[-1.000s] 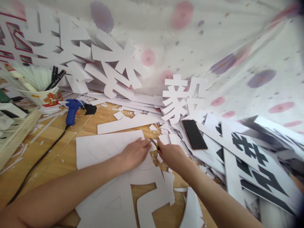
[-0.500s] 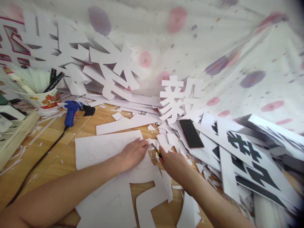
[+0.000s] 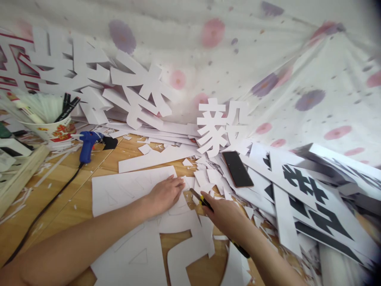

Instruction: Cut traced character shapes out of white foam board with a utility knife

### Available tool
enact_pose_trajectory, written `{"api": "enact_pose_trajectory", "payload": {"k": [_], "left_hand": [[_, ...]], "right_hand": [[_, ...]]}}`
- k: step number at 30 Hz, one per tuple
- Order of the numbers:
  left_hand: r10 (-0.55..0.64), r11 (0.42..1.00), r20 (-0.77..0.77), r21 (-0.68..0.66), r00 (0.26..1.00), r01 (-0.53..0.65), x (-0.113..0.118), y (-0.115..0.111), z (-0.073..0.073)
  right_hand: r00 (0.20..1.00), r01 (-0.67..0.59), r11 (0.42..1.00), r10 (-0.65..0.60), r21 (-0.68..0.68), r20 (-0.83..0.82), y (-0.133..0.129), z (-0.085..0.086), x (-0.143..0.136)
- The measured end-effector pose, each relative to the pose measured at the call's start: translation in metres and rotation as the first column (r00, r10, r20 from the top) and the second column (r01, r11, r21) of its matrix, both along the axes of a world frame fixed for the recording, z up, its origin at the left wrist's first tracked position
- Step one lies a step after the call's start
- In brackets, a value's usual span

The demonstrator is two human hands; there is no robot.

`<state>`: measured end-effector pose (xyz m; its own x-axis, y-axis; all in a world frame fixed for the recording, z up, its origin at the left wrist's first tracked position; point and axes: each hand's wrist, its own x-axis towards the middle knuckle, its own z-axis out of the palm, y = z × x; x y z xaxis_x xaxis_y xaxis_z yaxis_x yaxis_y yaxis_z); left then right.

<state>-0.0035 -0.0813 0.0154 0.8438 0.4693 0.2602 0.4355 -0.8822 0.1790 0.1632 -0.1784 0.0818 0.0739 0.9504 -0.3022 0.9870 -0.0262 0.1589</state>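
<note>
My left hand (image 3: 166, 193) lies palm down on a white sheet (image 3: 119, 192) marked with faint pencil lines, its fingers stretched toward the sheet's right side. The fingertips are beside a small white scrap (image 3: 188, 183); whether they touch it I cannot tell. My right hand (image 3: 224, 214) is closed around a yellow-and-black utility knife (image 3: 206, 201). The blade points up and left, near the left fingertips, and the handle's dark end shows below my wrist. Closer to me lies a cut-out white shape (image 3: 181, 254), with wood visible through its gaps.
A black phone (image 3: 238, 169) rests on paper scraps. At left are a blue glue gun (image 3: 87, 147) with a cord and a paper tub (image 3: 56, 129) of pens and glue sticks. White cut-out characters (image 3: 212, 127) lean at the back; printed sheets (image 3: 309, 190) are piled at right.
My right hand has drawn the knife slightly back from the left fingertips and turned it, so more of the handle shows. My left hand stays on the sheet. The view has shifted a little.
</note>
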Motion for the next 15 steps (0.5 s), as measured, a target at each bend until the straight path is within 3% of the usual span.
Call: {"api": "enact_pose_trajectory", "payload": {"k": [4,11,15], "left_hand": [[-0.022,1.000,0.022,0.019,1.000,0.022,-0.001,0.002,-0.004],[-0.024,0.999,0.062,0.023,0.998,0.022,-0.001,0.003,-0.005],[-0.022,1.000,0.060,0.011,0.998,0.021,0.000,0.003,-0.005]], "right_hand": [[0.999,0.028,0.997,-0.026,0.068,-0.036,0.012,0.007,0.000],[1.000,-0.014,0.996,0.015,0.093,-0.010,0.039,-0.015,-0.004],[1.000,-0.020,0.997,0.019,0.076,0.007,0.041,-0.014,-0.005]]}}
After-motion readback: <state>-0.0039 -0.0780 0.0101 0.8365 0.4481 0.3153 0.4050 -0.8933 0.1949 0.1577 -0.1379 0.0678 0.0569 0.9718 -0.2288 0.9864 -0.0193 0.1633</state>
